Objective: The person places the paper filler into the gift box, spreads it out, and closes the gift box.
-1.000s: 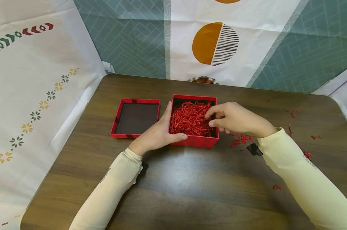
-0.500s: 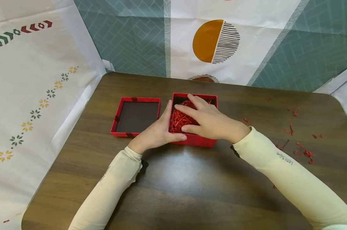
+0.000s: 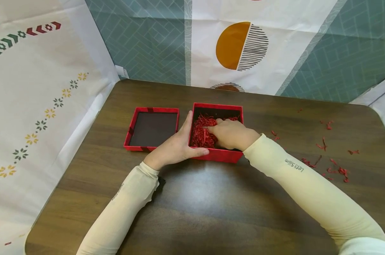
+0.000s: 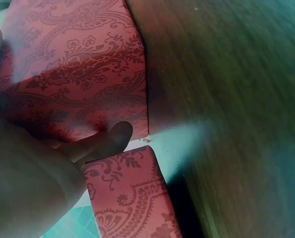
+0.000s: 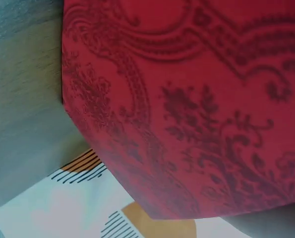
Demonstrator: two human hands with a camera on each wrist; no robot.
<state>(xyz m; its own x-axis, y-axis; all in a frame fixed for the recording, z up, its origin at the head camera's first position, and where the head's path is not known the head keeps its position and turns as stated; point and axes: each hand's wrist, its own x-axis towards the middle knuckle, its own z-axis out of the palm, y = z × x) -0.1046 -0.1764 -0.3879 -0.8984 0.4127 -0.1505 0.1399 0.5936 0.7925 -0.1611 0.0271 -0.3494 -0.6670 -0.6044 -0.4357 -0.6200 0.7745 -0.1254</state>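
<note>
A red patterned box [image 3: 224,156] with a dark inside stands on the table, partly filled with red shredded paper [image 3: 202,134]. My left hand [image 3: 176,147] braces its near left corner, thumb along the front wall and straight fingers against the left wall. In the left wrist view, one fingertip reaches along the patterned box wall [image 4: 73,74]. My right hand [image 3: 229,134] is down inside the box, in the right part of the shreds; its fingertips are buried. The box's outer wall [image 5: 187,99] fills most of the right wrist view and hides those fingers.
Left of the box lies the red lid [image 3: 157,109], dark inside facing up. Loose red shreds [image 3: 342,171] are scattered on the right side of the wooden table [image 3: 192,219]. A patterned cloth [image 3: 148,46] hangs behind the table's back edge.
My right hand has moved left from the box's right edge, across the shreds with fingers spread, then down into them. Dark inner wall shows more at the back. The left hand stays put.
</note>
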